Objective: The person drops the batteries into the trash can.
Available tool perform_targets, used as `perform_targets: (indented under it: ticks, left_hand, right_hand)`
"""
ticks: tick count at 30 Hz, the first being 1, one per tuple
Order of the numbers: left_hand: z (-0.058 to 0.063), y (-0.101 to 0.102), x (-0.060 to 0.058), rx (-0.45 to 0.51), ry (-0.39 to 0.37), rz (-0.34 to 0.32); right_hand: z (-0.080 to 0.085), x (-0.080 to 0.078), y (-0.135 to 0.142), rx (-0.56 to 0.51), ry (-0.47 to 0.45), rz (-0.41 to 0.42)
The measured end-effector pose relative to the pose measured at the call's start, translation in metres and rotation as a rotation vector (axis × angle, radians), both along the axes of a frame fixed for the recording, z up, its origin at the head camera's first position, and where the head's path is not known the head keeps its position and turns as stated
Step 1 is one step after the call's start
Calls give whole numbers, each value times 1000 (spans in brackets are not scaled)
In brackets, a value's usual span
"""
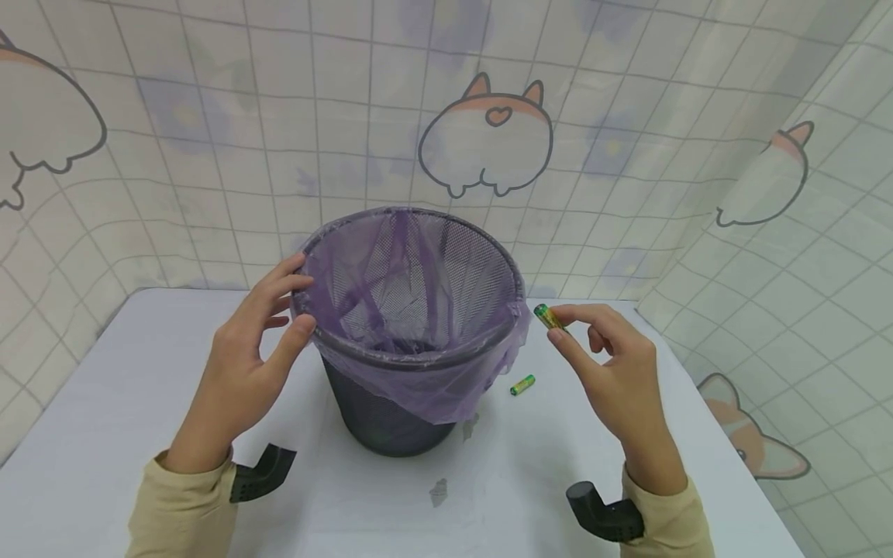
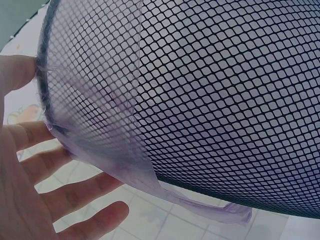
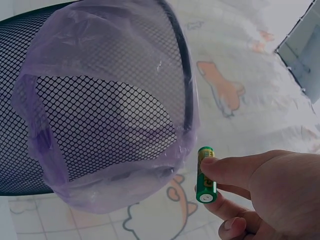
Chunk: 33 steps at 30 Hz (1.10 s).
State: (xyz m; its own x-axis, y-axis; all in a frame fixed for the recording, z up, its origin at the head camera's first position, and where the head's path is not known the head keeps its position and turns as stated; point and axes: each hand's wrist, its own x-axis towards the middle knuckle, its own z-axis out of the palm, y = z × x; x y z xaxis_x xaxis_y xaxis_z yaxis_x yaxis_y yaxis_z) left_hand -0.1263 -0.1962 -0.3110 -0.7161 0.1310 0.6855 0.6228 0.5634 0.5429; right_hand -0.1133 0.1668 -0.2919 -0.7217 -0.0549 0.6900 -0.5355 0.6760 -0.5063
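A black mesh wastebasket [image 1: 391,422] stands on the white table, its mouth lined with a thin purple bag [image 1: 432,387] folded over the rim. My left hand [image 1: 244,356] rests on the left side of that rim, thumb and fingertips touching it. In the left wrist view the fingers [image 2: 75,195] spread fairly straight along the liner. To the right of the basket, my right hand [image 1: 614,364] pinches a green and yellow battery [image 1: 547,316] between thumb and fingers, just outside the rim. A second such battery [image 1: 522,385] lies on the table between the basket and that hand.
The white table [image 1: 105,434] backs onto a hanging grid-pattern curtain [image 1: 265,116] printed with cartoon corgis, which also runs along the sides. Small grey worn patches [image 1: 439,492] mark the tabletop in front of the basket. A black wrist mount [image 1: 603,515] sits at each sleeve.
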Motion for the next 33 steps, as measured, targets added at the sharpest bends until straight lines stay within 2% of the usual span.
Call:
perform_targets:
  ticks: [17,33]
  left_hand:
    - [3,-3,2,7,-8,8]
    - [0,-1,-1,4,-29,3]
  right_hand:
    - [11,-7,-13,-40,38,111]
    - [20,-13,-20,-45,39,149]
